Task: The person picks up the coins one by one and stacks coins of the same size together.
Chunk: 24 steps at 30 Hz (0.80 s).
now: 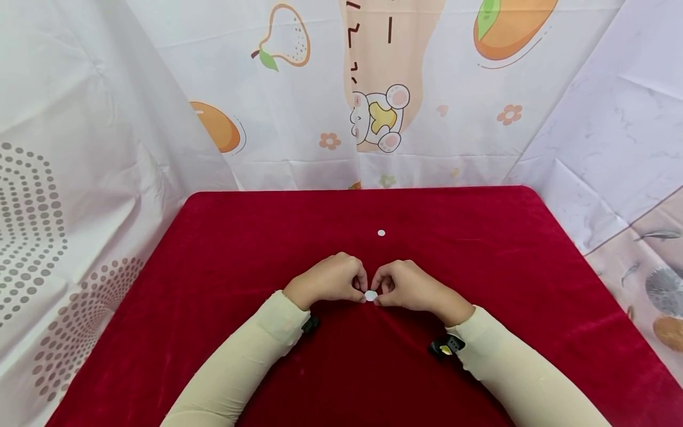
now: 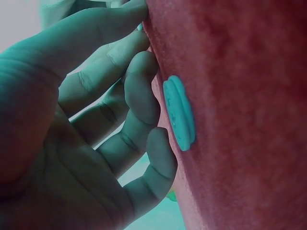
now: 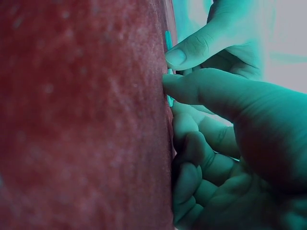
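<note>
Near the middle of the red table, a small white disc [image 1: 370,295] lies between both hands. My left hand [image 1: 335,279] has its thumb and forefinger at the disc's left edge. From the other side, my right hand [image 1: 409,286] pinches the right edge with thumb and forefinger. Fingertips hide part of the disc's rim in the right wrist view, where a slim edge [image 3: 170,101] shows beside the right thumb. A second white disc [image 1: 381,233] lies flat farther back; the left wrist view shows a thick, layered disc [image 2: 177,112] with small marks past the fingers.
A red velvet cloth [image 1: 256,237] covers the table, whose back edge meets a printed white curtain [image 1: 299,118]. White curtains hang on the left and right too. In the right wrist view, another slim piece [image 3: 168,40] stands out beside the left thumb.
</note>
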### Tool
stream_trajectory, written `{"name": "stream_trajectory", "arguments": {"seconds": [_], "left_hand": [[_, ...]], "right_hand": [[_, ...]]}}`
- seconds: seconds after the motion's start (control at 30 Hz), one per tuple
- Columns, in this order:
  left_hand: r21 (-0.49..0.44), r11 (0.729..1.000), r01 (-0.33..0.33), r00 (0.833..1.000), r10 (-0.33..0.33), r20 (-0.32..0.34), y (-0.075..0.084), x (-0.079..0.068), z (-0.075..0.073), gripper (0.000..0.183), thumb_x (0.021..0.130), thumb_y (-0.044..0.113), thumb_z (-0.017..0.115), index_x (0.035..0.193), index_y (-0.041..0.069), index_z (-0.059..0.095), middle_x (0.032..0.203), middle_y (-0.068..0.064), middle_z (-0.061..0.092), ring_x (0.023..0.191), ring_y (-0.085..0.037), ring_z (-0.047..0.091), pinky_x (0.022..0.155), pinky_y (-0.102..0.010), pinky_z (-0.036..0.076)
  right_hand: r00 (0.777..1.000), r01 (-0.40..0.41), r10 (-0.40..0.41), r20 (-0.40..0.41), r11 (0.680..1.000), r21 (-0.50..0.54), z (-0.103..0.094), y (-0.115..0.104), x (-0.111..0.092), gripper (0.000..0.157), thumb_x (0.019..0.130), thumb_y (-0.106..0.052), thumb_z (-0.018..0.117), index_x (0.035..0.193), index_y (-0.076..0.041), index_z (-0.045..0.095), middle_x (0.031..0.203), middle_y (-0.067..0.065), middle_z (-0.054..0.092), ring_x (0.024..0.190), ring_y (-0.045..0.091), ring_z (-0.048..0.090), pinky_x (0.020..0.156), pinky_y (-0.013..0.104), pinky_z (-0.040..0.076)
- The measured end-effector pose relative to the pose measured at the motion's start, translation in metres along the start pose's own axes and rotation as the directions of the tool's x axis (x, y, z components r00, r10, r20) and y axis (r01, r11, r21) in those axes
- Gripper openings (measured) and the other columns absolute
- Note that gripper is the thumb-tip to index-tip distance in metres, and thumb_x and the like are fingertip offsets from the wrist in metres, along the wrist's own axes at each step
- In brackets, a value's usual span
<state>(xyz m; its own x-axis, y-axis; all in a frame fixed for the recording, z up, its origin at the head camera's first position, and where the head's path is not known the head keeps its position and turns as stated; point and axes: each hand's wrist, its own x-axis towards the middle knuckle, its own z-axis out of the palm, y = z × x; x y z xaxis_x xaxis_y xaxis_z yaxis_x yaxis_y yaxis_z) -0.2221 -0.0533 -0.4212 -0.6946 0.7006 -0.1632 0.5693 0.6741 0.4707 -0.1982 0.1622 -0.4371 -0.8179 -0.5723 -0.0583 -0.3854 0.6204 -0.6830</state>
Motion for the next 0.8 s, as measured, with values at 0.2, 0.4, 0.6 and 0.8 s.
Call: {"name": "stream_trajectory", "arguments": {"seconds": [0.2, 0.4, 0.6, 0.8], "left_hand": [[0.001, 1.000, 0.009, 1.000, -0.009, 0.006, 0.0006, -0.0007, 0.0000, 0.016, 0.083, 0.021, 0.088, 0.076, 0.028, 0.075, 0.071, 0.018, 0.067, 0.070, -0.002, 0.062, 0.067, -0.020, 0.053], [-0.004, 1.000, 0.008, 1.000, -0.008, 0.005, 0.0015, -0.0009, -0.0003, 0.016, 0.083, 0.021, 0.088, 0.075, 0.028, 0.075, 0.071, 0.018, 0.067, 0.070, -0.002, 0.061, 0.067, -0.020, 0.053], [-0.002, 1.000, 0.004, 1.000, -0.004, 0.001, 0.0018, -0.0009, -0.0009, 0.016, 0.083, 0.021, 0.088, 0.075, 0.027, 0.076, 0.070, 0.018, 0.067, 0.069, -0.003, 0.061, 0.067, -0.020, 0.053], [-0.003, 1.000, 0.010, 1.000, -0.010, 0.001, 0.0019, -0.0010, -0.0010, 0.016, 0.083, 0.021, 0.088, 0.075, 0.027, 0.076, 0.070, 0.018, 0.067, 0.070, -0.003, 0.061, 0.066, -0.021, 0.053]], "right_hand": [[1.000, -0.024, 0.024, 0.011, 1.000, -0.007, 0.0002, 0.0003, 0.0002, 0.018, 0.080, -0.015, 0.086, 0.078, -0.019, 0.069, 0.066, -0.009, 0.064, 0.060, 0.007, 0.058, 0.057, 0.024, 0.049], [1.000, -0.025, 0.025, 0.010, 0.999, -0.023, -0.0002, -0.0004, -0.0002, 0.018, 0.080, -0.016, 0.086, 0.077, -0.020, 0.069, 0.066, -0.010, 0.064, 0.060, 0.006, 0.058, 0.057, 0.024, 0.049], [1.000, -0.029, 0.029, 0.011, 1.000, -0.008, -0.0003, -0.0004, -0.0006, 0.017, 0.080, -0.016, 0.087, 0.076, -0.021, 0.070, 0.065, -0.009, 0.065, 0.060, 0.007, 0.058, 0.056, 0.024, 0.049], [0.999, -0.039, 0.039, 0.007, 0.999, 0.004, 0.0003, 0.0001, -0.0002, 0.017, 0.080, -0.016, 0.087, 0.077, -0.021, 0.071, 0.065, -0.009, 0.065, 0.060, 0.007, 0.057, 0.056, 0.023, 0.048]]}}
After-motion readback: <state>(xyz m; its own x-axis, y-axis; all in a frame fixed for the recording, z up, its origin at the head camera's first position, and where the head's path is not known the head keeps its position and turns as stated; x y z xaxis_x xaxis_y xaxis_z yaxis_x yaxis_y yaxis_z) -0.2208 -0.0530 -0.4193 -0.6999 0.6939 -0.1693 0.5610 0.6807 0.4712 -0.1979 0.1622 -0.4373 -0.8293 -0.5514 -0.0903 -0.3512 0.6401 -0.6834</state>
